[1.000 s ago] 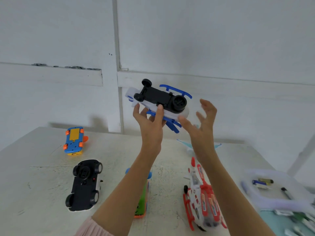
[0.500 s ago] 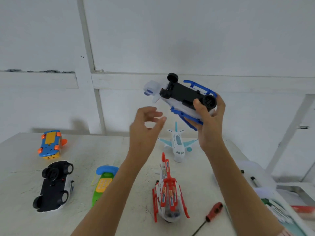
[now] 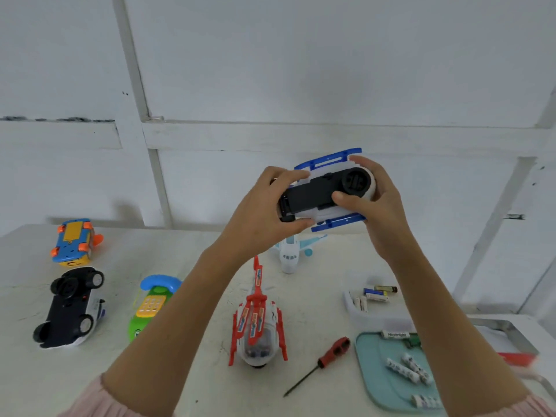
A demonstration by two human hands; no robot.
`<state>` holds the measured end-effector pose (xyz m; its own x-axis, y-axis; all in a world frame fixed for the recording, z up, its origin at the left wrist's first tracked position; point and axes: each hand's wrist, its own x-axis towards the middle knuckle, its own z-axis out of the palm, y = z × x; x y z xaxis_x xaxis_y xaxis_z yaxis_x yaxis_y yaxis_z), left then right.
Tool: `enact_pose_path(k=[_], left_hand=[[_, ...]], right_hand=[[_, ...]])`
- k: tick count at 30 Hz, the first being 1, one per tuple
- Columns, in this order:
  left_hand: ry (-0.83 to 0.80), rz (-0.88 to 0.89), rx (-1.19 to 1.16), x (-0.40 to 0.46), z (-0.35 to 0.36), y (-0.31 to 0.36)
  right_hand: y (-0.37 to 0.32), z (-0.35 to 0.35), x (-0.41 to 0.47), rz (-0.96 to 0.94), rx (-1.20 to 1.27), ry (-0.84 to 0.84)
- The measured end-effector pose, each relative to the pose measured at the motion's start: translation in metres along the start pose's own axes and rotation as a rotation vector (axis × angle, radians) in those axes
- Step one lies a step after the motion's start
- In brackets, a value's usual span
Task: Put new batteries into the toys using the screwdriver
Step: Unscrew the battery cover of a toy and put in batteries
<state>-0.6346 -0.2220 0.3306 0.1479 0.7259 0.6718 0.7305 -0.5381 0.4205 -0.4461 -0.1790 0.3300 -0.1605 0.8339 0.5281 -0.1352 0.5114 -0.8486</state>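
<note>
Both hands hold a blue-and-white plastic toy helicopter [image 3: 326, 191] aloft over the table's far centre, black underside facing the camera. Left hand [image 3: 264, 206] grips the tail end; right hand [image 3: 373, 200] wraps the nose, thumb on the belly. Step, prob.: locating the battery cover. Next move likely needs the red-handled screwdriver [image 3: 322, 364], lying near right, w/ one hand freed.

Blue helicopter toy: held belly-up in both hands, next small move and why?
Probably set the toy down and pick up the screwdriver: both hands, left and right, grip it, black underside faces up, and the screwdriver lies untouched on the table.
</note>
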Motion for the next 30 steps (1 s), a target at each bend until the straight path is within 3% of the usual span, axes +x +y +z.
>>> enact_pose_path(k=[7,10,14,22,30], left_hand=[[0.488,-0.007,-0.049,-0.008,0.054,0.017],[0.599,-0.064,-0.078,-0.009,0.074,0.032],[0.490,-0.082,-0.090,-0.017,0.089,0.045],[0.025,-0.131,-0.305,-0.027,0.073,0.050],[-0.053,-0.176,-0.429,-0.031,0.075,0.050]], right_hand=[[0.008,-0.008,-0.007,-0.001,0.179,0.211],[0.010,-0.006,-0.008,0.053,0.318,0.157],[0.008,-0.012,-0.005,0.077,0.324,0.119],[-0.001,-0.041,0.005,0.112,0.192,0.039],[0.002,-0.040,0.000,0.171,0.199,-0.088]])
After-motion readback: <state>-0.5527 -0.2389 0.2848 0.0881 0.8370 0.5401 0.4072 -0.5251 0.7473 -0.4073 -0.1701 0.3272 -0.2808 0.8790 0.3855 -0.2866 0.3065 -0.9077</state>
